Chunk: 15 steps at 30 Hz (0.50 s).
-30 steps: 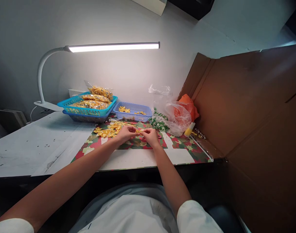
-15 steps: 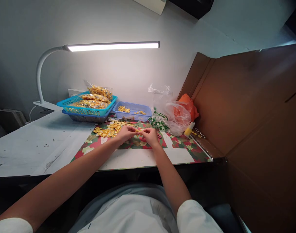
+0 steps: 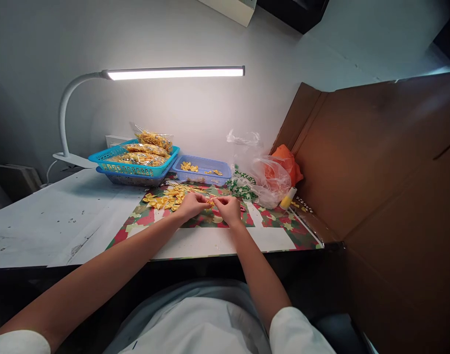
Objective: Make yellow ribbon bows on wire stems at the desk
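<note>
My left hand (image 3: 192,205) and my right hand (image 3: 227,208) meet over the patterned sheet, fingertips pinched close together. Between them is a small yellow ribbon bow (image 3: 210,201), mostly covered by the fingers. Both hands are closed on it. A loose pile of yellow ribbon bows (image 3: 166,198) lies just left of my left hand. Thin golden strands (image 3: 190,187) stretch behind the hands. Something pink-red (image 3: 242,209), partly hidden, shows beside my right hand.
A turquoise basket (image 3: 136,169) with bagged yellow pieces sits at the back left. A lavender basket (image 3: 203,177) holds a few bows. Plastic bags (image 3: 262,177), a yellow-and-white bottle (image 3: 288,198) and a cardboard panel (image 3: 379,157) stand right. A lamp (image 3: 177,73) hangs above.
The fingertips have shifted slightly, and a little more of the yellow piece shows between them. The whole view has tilted slightly; other things stay in place.
</note>
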Available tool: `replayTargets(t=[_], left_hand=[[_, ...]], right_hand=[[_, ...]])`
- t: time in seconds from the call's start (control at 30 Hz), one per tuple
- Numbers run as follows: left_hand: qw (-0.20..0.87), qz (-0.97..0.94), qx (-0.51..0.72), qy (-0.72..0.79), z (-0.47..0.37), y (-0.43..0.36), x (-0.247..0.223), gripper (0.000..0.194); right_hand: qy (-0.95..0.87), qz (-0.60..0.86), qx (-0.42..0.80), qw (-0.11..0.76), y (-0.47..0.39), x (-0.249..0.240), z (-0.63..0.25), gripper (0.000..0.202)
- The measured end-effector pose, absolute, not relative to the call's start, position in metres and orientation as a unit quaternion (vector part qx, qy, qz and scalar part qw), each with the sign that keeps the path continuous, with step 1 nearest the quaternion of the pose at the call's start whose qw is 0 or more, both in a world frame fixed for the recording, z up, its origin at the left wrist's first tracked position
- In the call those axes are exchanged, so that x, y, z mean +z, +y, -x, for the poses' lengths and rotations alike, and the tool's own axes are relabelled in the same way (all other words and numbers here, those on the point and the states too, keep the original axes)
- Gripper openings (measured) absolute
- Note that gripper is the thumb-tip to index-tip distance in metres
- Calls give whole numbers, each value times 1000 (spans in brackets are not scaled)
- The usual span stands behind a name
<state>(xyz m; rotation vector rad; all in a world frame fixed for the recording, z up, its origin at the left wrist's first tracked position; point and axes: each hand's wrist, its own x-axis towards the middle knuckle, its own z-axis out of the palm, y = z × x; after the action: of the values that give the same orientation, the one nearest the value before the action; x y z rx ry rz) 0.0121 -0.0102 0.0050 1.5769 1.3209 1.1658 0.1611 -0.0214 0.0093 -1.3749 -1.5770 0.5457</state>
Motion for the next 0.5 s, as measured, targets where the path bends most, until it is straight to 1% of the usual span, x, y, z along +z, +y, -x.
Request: replayTargets(t=[0.13, 0.27, 0.4, 0.5], left_hand=[[326, -660, 443, 511, -12, -7, 0, 17], [311, -674, 441, 504, -12, -7, -2, 18], [367, -645, 465, 483, -13, -9, 2, 22], [420, -606, 477, 478, -13, -10, 8, 27]], right_hand=[[-661, 579, 224, 421, -18, 6, -161, 19], [-662, 546, 260, 442, -14, 2, -160, 14], [-630, 499, 364, 470, -15, 3, -159, 15], [-615, 455, 438, 472, -18, 11, -158, 18]])
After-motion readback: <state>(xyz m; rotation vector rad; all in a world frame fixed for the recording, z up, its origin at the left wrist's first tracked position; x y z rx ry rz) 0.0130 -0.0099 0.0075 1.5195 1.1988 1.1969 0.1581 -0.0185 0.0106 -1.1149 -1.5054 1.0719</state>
